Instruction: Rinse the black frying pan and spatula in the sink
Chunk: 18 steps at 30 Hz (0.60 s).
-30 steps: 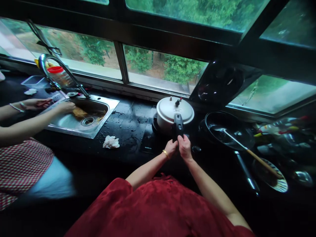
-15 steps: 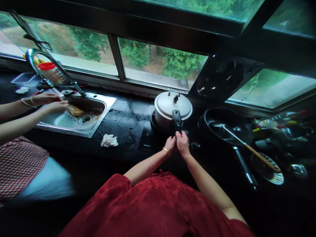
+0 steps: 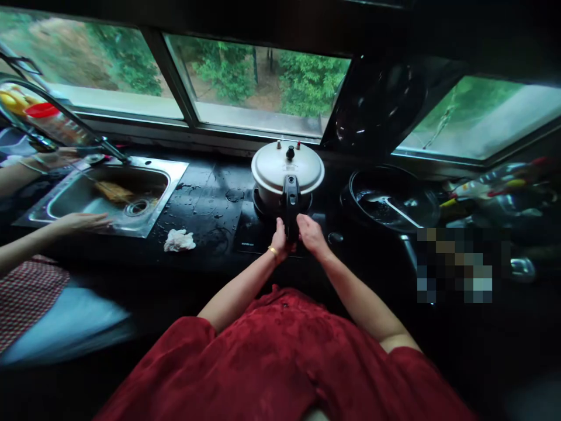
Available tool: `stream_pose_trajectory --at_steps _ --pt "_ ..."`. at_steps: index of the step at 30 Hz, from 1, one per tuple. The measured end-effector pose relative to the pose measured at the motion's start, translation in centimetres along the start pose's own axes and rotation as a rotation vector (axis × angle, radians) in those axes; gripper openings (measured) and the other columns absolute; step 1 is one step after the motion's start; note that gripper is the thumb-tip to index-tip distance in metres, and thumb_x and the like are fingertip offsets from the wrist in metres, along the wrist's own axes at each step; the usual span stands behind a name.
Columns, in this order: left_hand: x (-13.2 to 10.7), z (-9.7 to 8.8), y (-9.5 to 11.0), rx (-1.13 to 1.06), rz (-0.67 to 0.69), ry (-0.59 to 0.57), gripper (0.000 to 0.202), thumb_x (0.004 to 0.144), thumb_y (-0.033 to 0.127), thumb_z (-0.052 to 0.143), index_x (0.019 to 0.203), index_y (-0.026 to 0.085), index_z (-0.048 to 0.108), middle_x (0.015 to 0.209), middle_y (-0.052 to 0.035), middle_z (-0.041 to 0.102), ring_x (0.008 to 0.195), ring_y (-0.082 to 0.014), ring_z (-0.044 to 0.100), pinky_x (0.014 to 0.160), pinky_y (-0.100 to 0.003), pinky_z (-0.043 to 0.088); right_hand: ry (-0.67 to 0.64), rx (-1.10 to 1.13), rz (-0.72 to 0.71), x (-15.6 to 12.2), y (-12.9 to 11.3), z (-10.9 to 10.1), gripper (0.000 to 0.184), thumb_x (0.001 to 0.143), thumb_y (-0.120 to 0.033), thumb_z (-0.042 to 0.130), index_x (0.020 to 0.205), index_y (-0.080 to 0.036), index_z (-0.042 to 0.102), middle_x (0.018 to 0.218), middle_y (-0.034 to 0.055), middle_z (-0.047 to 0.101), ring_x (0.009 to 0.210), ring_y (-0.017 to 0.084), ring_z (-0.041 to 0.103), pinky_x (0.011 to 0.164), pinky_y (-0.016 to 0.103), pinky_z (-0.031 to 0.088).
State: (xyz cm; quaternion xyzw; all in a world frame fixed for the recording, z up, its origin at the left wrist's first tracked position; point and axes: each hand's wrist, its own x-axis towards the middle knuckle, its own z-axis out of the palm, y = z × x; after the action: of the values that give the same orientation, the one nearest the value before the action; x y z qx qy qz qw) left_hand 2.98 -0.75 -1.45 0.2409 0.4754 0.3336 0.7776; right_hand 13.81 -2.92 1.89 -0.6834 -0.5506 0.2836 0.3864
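A silver pressure cooker [image 3: 287, 166] with its lid on stands on the black hob [image 3: 252, 237] straight ahead. Its black handle [image 3: 291, 199] points toward me. Around the handle's near end, from the left and below, my left hand [image 3: 284, 238] is closed. My right hand [image 3: 311, 231] presses on the handle's right side with its fingers curled in; part of its grip is hidden. On the lid sit a black valve knob [image 3: 290, 153] and small pins.
A co-worker's hands [image 3: 81, 223] are spread over the steel sink [image 3: 173, 181] at left. A crumpled white cloth [image 3: 179, 240] lies on the wet counter. At right stands a black wok [image 3: 350, 202] with a spatula [image 3: 401, 211]; a pixelated patch covers the area nearby.
My view has shifted, so the scene sits higher and farther left. My right hand has loosened slightly on the handle. The co-worker's hands have moved apart over the sink.
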Motion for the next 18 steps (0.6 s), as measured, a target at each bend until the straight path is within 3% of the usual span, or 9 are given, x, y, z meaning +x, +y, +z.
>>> stream_pose_trajectory --at_steps 3,6,8,12,15,18 --pt "-2.4 -3.0 -0.7 0.072 0.108 0.039 0.056 0.085 0.062 0.031 0.115 0.017 0.046 0.061 0.0016 0.055 0.032 -0.0050 0.034 0.033 -0.017 0.024 0.006 -0.391 -0.084 0.6 5.8 -3.4 0.040 0.093 -0.034 0.029 0.112 -0.015 0.059 0.110 0.0097 0.061 0.101 0.019 0.055 0.091 0.032 0.041" --pt "-5.6 -7.1 -3.5 0.132 0.215 0.216 0.042 0.081 0.050 0.048 0.106 0.017 0.050 0.063 0.0028 0.054 0.034 -0.0035 0.034 0.032 -0.015 0.023 -0.197 -0.581 -0.117 1.2 11.5 -4.8 0.035 0.084 -0.025 0.050 0.117 -0.017 0.059 0.113 0.0122 0.058 0.101 0.024 0.054 0.089 0.035 0.042" --pt "-7.9 -9.8 -6.6 0.148 0.173 0.334 0.036 0.079 0.046 0.051 0.099 0.015 0.052 0.062 0.0029 0.053 0.034 -0.0033 0.033 0.031 -0.015 0.023 -0.324 -0.636 -0.166 1.6 14.2 -4.6 0.044 0.078 -0.021 0.058 0.122 -0.021 0.056 0.121 0.0123 0.053 0.104 0.025 0.053 0.088 0.035 0.042" --pt "-12.2 -14.6 -13.2 0.026 0.035 0.583 0.029 0.078 0.038 0.050 0.095 0.015 0.052 0.060 0.0036 0.052 0.034 -0.0033 0.032 0.031 -0.015 0.021 -0.440 -0.752 -0.214 2.5 16.6 -3.4 0.046 0.083 -0.017 0.050 0.128 -0.019 0.051 0.125 0.0142 0.048 0.107 0.025 0.051 0.087 0.033 0.042" --pt "-14.5 -18.0 -17.7 -0.082 -0.013 0.752 0.027 0.075 0.034 0.051 0.094 0.015 0.052 0.058 0.0037 0.052 0.034 -0.0034 0.033 0.033 -0.015 0.021 -0.473 -0.833 -0.222 3.4 16.8 -3.0 0.051 0.085 -0.022 0.048 0.135 -0.018 0.042 0.122 0.0149 0.047 0.104 0.025 0.052 0.082 0.032 0.044" --pt "-15.8 -21.2 -22.0 -0.163 -0.087 0.866 0.023 0.075 0.030 0.050 0.092 0.014 0.052 0.056 0.0038 0.052 0.033 -0.0037 0.033 0.033 -0.015 0.021 -0.505 -0.920 -0.224 4.3 16.7 -2.9 0.052 0.084 -0.026 0.050 0.135 -0.018 0.043 0.116 0.0150 0.048 0.095 0.024 0.056 0.076 0.031 0.045"
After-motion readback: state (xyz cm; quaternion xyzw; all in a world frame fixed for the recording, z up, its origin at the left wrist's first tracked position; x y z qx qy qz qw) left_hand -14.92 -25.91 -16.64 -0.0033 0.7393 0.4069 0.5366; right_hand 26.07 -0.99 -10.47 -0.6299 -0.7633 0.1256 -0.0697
